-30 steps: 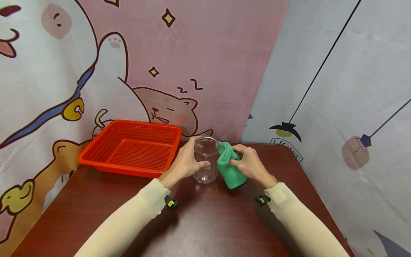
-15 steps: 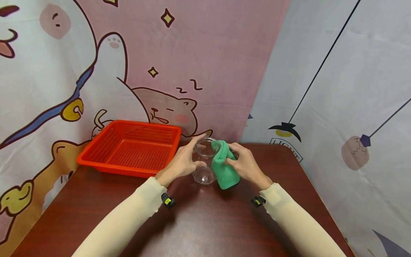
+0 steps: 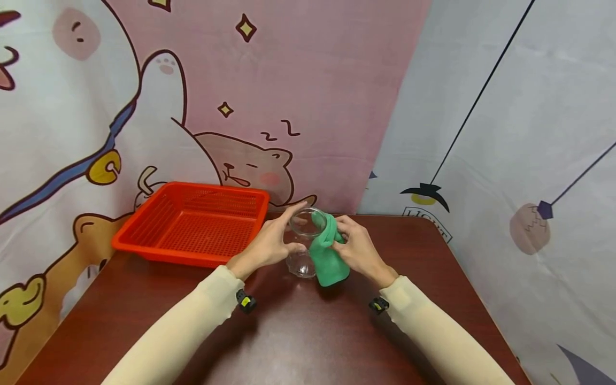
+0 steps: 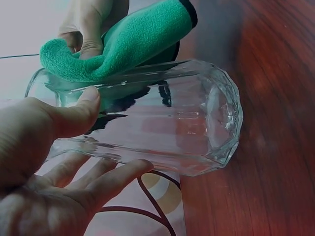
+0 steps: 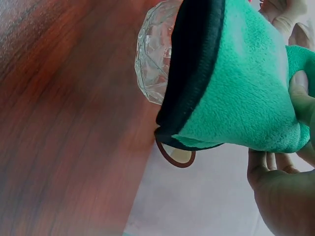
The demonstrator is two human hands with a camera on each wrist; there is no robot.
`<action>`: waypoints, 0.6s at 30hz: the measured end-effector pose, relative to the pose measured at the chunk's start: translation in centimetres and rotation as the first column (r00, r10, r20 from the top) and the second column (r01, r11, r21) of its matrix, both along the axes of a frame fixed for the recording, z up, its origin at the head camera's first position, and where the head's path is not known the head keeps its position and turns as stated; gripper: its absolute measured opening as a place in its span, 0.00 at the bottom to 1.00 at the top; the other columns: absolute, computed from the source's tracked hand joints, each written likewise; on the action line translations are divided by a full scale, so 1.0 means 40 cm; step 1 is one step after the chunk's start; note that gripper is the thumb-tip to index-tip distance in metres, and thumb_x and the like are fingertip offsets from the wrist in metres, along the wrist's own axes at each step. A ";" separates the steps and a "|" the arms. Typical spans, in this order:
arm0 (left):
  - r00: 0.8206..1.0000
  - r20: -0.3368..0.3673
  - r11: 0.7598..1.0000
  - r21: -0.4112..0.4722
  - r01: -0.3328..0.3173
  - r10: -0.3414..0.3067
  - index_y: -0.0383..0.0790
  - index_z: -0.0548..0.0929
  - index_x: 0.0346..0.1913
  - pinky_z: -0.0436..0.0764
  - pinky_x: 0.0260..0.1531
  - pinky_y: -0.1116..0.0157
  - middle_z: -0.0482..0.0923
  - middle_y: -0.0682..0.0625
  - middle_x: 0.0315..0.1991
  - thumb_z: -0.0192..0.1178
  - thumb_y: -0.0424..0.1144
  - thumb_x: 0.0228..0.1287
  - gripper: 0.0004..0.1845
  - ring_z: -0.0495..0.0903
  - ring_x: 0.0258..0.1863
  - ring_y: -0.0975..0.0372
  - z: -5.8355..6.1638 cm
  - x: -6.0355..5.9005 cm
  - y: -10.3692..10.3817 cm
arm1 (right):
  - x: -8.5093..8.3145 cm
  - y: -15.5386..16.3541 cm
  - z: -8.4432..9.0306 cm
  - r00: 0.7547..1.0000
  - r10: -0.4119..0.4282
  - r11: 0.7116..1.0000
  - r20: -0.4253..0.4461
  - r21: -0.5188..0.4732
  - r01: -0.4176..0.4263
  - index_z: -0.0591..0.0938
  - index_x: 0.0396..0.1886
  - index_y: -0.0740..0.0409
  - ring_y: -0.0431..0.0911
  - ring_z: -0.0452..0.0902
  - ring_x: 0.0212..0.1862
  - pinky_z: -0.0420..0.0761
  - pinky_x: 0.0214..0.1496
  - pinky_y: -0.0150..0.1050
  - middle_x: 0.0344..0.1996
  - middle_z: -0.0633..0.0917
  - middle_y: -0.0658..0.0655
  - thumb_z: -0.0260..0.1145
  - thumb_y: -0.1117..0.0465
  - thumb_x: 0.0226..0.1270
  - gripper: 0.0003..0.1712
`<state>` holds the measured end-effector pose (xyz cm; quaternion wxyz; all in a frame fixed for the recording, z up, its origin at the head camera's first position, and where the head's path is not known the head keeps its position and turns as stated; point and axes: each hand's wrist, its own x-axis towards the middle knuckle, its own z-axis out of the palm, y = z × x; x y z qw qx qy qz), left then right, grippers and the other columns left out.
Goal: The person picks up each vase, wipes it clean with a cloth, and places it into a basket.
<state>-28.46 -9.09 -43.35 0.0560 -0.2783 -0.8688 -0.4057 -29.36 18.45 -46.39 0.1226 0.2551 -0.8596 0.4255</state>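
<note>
A clear glass jar (image 3: 300, 264) with a faceted base stands at the table's middle. My left hand (image 3: 269, 243) holds it from the left; in the left wrist view the thumb lies along the glass (image 4: 192, 128), the other fingers on its opposite side. My right hand (image 3: 358, 248) pinches a folded green cloth (image 3: 328, 264) with dark edging. That cloth lies against the jar's right side and reaches up to the rim. In the right wrist view the green fabric (image 5: 246, 83) covers much of the jar, leaving part of its base (image 5: 155, 54) showing.
A red perforated plastic basket (image 3: 178, 255) sits at the back left of the dark brown wooden table (image 3: 308, 331). Behind the table hangs a printed cartoon curtain (image 3: 337, 107), and another pale curtain (image 3: 481, 160) runs along the right side.
My right hand has moved left with the cloth, from the jar's right edge to overlapping its side. The left hand and jar have shifted slightly left in view.
</note>
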 end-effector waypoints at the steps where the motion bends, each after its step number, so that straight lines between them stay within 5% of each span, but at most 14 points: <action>1: 1.000 0.002 1.000 -0.001 0.003 -0.003 0.57 0.63 0.94 0.87 0.74 0.40 0.91 0.43 0.70 0.87 0.32 0.65 0.60 0.90 0.71 0.42 0.000 -0.001 -0.001 | 0.000 0.000 0.000 1.000 0.003 1.000 0.006 0.004 -0.003 0.96 0.60 0.59 0.55 0.93 0.63 0.95 0.62 0.51 0.62 0.90 0.59 0.81 0.71 0.76 0.16; 9: 0.999 0.022 1.000 0.001 0.025 -0.025 0.61 0.61 0.95 0.86 0.76 0.40 0.91 0.44 0.72 0.87 0.32 0.66 0.62 0.90 0.73 0.43 -0.007 -0.005 -0.004 | -0.004 -0.001 -0.007 1.000 0.009 0.994 0.001 0.109 -0.009 0.97 0.57 0.57 0.50 0.93 0.52 0.92 0.54 0.41 0.60 0.91 0.58 0.82 0.74 0.70 0.18; 18: 0.999 0.010 0.999 0.006 0.034 -0.035 0.58 0.61 0.94 0.83 0.80 0.40 0.91 0.41 0.71 0.86 0.32 0.67 0.61 0.89 0.74 0.44 -0.010 -0.011 -0.006 | -0.011 0.006 -0.030 0.999 0.047 0.961 -0.015 0.274 -0.041 0.96 0.61 0.59 0.50 0.92 0.53 0.91 0.54 0.43 0.59 0.91 0.58 0.85 0.73 0.67 0.23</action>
